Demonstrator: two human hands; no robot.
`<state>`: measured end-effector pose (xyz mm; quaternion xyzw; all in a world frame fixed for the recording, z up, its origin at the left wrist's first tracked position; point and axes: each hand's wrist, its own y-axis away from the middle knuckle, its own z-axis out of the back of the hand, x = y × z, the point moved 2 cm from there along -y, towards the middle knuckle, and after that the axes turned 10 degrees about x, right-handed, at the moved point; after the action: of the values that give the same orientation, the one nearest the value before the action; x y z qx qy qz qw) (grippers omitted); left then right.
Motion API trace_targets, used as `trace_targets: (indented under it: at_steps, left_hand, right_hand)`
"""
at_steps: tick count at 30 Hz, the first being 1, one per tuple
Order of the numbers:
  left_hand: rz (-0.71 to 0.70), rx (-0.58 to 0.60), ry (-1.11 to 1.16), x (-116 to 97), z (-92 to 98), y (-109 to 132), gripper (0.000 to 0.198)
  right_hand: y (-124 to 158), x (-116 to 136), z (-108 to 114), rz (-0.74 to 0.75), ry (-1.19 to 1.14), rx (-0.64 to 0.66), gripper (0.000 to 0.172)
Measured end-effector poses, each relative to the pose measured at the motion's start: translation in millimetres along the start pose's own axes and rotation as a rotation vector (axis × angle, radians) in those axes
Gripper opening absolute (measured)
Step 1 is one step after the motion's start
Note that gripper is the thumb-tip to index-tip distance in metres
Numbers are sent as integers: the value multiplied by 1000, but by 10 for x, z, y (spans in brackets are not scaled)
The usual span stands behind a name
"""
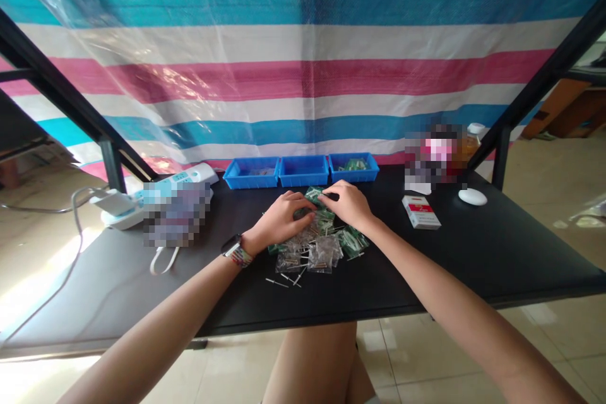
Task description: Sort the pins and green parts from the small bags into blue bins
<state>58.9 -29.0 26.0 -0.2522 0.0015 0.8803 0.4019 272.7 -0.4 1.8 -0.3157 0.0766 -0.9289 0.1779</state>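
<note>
Striped tarpaulin [303, 76] is hung behind a black table [473, 252], screening the bench. Three blue trays [303, 172] are lined along the far edge, within reach for sorting. Small clear bags of metal pins [315, 252] are heaped at centre. The left hand [284, 214] and right hand [348, 202] are laid on the heap's far side, fingers curled onto a green-filled bag [313, 196]; whether it is pinched cannot be told. Loose pins [284, 280] are scattered nearest.
</note>
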Motion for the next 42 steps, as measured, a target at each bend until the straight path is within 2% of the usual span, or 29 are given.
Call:
trace_targets:
  at_steps: [2, 7, 11, 19, 24, 30, 33, 38, 41, 42]
  left_hand:
    - [-8, 0, 2, -9, -13, -4, 26]
    - [-5, 4, -1, -29, -28, -11, 26]
    - [28, -4, 27, -31, -19, -6, 30]
    - [131, -157, 243, 10, 44, -13, 35]
    - [172, -238, 287, 22, 73, -7, 43]
    - [268, -352, 569, 79, 90, -2, 63]
    - [247, -340, 693, 50, 115, -17, 59]
    - [228, -300, 739, 12, 119, -29, 45]
    - [229, -334, 793, 35, 108, -30, 50]
    - [226, -346, 820, 41, 106, -32, 54]
  right_hand:
    - [-20, -10, -26, -30, 10, -15, 16]
    - [-95, -74, -61, -86, -89, -40, 32]
    - [-144, -147, -54, -100, -200, 2, 18]
    - [-159, -59, 53, 68, -426, -28, 9]
    - [-101, 60, 95, 100, -586, -55, 14]
    - [14, 289, 198, 342, -509, -92, 9]
    - [44, 351, 224, 409, -443, -85, 14]
    - [77, 357, 245, 425, -381, -105, 18]
    - [82, 336, 238, 358, -475, -100, 19]
    - [80, 330, 227, 326, -551, -83, 25]
